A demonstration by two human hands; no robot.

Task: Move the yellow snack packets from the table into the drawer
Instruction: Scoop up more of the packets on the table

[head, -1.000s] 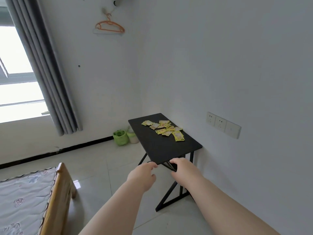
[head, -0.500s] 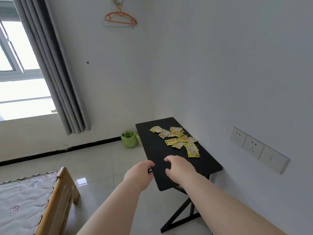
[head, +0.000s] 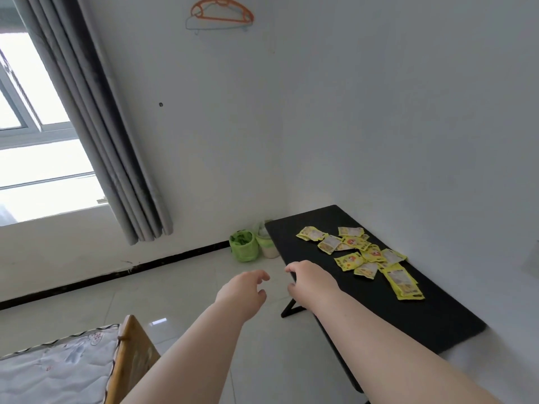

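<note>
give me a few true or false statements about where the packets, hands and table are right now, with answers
1. The yellow snack packets lie scattered on the black rectangular tabletop. True.
2. The right hand is holding a packet. False: it is empty, fingers curled at the table's near edge.
3. The left hand is empty and hangs over the floor, off the table. True.
4. An open drawer shows under the table. False: no drawer is visible.
5. A green fabric bin sits on the floor beside the table's far end. True.
</note>
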